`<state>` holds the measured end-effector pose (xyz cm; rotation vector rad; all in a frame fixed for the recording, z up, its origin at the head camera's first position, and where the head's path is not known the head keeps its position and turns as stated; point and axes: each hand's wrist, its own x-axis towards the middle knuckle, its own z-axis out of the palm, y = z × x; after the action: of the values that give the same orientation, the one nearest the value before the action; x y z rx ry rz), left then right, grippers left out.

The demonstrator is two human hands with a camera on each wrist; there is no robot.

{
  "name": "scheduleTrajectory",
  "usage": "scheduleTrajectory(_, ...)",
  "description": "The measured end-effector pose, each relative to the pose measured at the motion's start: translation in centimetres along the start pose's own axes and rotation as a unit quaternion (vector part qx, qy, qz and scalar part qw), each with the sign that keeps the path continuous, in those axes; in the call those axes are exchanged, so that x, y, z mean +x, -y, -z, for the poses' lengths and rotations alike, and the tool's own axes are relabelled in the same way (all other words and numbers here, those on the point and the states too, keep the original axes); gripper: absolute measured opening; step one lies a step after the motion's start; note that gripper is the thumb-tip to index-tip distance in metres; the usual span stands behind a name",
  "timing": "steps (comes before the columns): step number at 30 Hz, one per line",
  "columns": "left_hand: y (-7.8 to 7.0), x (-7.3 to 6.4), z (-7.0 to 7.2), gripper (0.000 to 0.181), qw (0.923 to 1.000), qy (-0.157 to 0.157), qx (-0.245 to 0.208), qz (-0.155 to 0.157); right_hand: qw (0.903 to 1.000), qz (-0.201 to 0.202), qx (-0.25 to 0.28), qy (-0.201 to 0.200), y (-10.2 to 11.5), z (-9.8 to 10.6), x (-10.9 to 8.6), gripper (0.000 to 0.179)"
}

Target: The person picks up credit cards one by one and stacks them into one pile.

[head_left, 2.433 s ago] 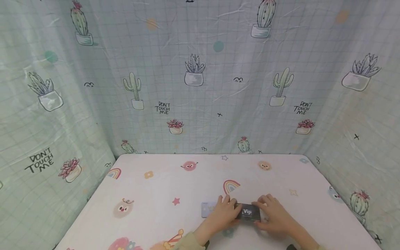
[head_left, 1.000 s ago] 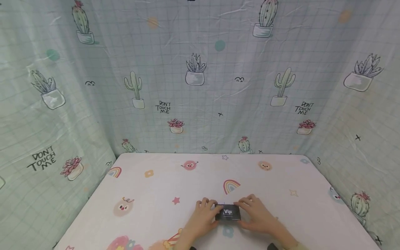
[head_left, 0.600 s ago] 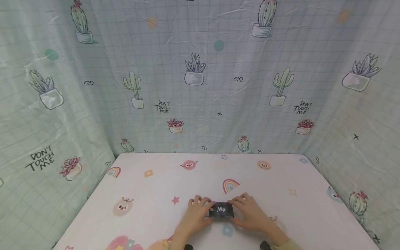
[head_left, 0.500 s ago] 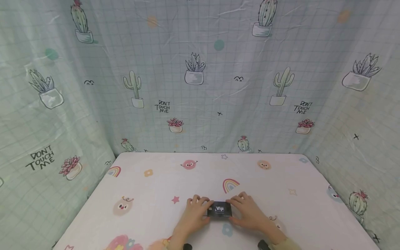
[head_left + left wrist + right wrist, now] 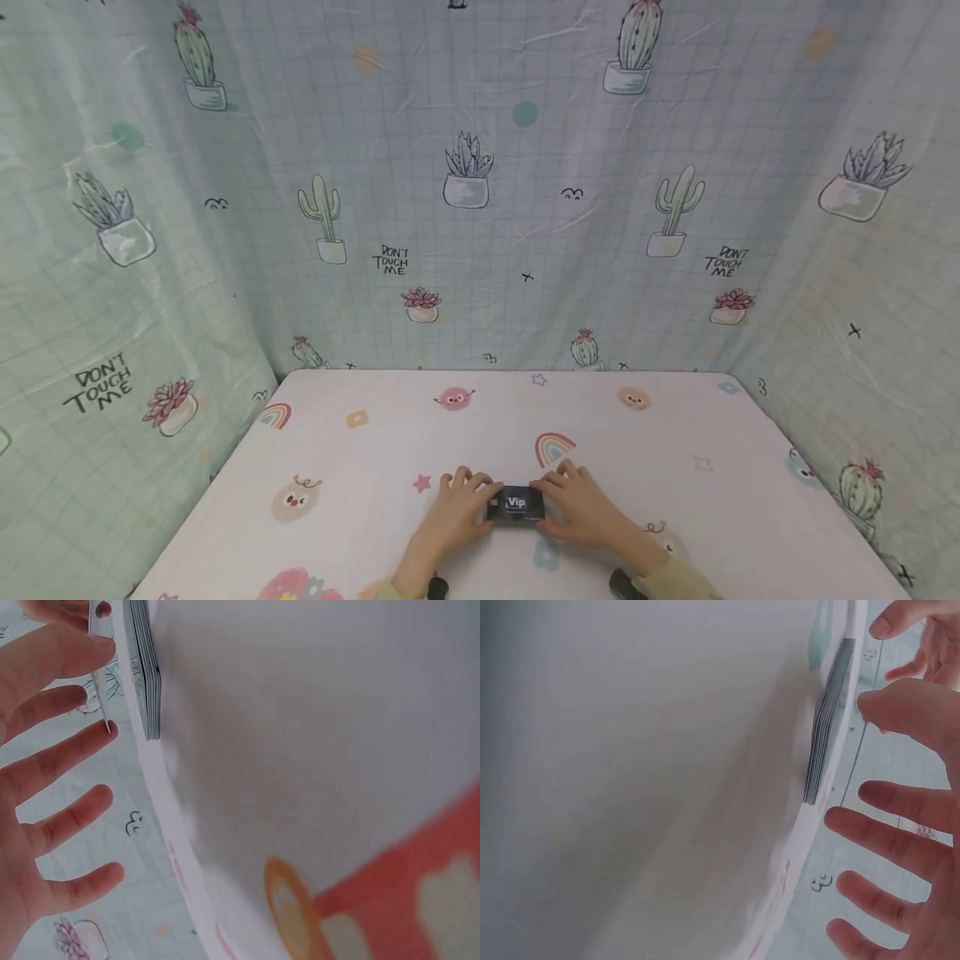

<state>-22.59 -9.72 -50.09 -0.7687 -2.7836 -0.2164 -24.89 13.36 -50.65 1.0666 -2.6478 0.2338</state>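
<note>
A black card marked "Vip" lies level between my two hands near the front of the table. My left hand pinches its left end, and my right hand pinches the right end. Seen edge-on, the held card is a thin line in the left wrist view, apart from a neat stack of cards resting on the table. The right wrist view shows that stack too, with the held card just above it. From the head, the black card hides the stack.
The table wears a white cloth printed with rainbows, stars and faces. Pale green curtains with cactus prints stand behind it and at both sides. A dark strap is on my right wrist.
Both hands have carried the black card leftward. At 2.4 seconds ago a pale card showed on the table to its left; now the black card covers that spot.
</note>
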Motion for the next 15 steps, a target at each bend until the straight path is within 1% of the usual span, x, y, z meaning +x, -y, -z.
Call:
scheduleTrajectory(7, 0.14, 0.37, 0.05, 0.051, 0.9997, 0.024, -0.006, 0.010, 0.9989, -0.012, -0.005, 0.046, 0.10, -0.19, 0.50, 0.053)
scheduleTrajectory(11, 0.20, 0.64, -0.04, 0.053, 0.9993, 0.035, -0.005, 0.014, 0.9980, -0.019, -0.009, 0.059, -0.01, -0.35, 0.71, 0.053)
scheduleTrajectory(15, 0.19, 0.88, -0.12, 0.052, 0.9992, 0.037, -0.002, 0.014, 0.9974, -0.026, -0.005, 0.067, -0.10, -0.36, 0.86, 0.053)
